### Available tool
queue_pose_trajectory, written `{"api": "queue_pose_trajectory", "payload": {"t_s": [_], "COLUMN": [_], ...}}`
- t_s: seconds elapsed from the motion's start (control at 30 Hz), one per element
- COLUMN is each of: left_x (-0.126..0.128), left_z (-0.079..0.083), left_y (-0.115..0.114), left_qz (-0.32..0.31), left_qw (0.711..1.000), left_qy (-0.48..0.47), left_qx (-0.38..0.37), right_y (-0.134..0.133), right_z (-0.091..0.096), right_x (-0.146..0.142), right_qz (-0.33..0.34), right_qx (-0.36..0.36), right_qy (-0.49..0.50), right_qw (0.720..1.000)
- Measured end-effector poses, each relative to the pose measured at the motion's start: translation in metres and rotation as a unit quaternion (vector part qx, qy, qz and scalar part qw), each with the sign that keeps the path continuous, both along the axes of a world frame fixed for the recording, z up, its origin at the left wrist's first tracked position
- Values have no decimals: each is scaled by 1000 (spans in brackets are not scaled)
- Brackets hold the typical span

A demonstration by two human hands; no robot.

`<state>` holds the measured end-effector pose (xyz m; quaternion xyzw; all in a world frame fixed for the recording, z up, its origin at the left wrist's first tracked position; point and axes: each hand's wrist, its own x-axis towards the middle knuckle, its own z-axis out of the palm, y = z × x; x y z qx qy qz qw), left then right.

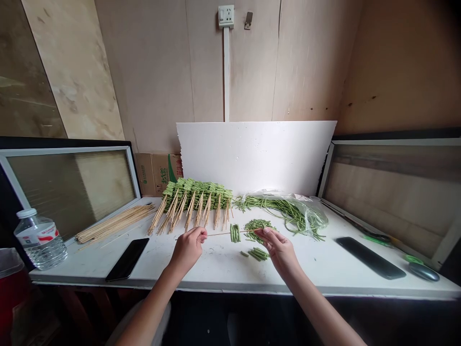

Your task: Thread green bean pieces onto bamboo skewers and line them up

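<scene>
Between my two hands a thin wooden skewer point(219, 234) is held level above the table. Several short green bean pieces point(235, 233) are threaded side by side on its middle. My left hand point(190, 245) pinches the skewer on the left, and my right hand point(279, 245) pinches it near its right end. Just below lie a few loose cut bean pieces point(258, 253). A heap of cut beans point(258, 224) sits behind the skewer, partly covered by my right hand. Farther back, a large stack of filled bean skewers point(196, 192) has its bare sticks pointing toward me.
Bare skewers point(115, 223) lie in a pile at left, near a black phone point(127, 259) and a water bottle point(40, 240). Long uncut beans point(284, 209) spill from a plastic bag point(312, 216). At right are a dark flat object point(370, 257) and green-handled scissors point(413, 259).
</scene>
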<state>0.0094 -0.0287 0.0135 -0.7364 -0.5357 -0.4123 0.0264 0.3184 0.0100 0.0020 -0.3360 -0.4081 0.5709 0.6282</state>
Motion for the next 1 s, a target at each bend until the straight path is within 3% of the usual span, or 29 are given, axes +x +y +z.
{"api": "queue_pose_trajectory", "payload": {"t_s": [0.7, 1.0], "left_x": [3, 3], "left_z": [1, -2], "left_y": [-3, -3], "left_qz": [-27, -32], "left_qw": [999, 998], "left_qy": [-7, -4], "left_qx": [30, 46], "right_y": [-4, -6], "right_z": [2, -6], "right_x": [-2, -10], "right_qz": [-3, -8], "right_qx": [6, -4], "right_qy": [9, 27], "right_qw": [1000, 1000]}}
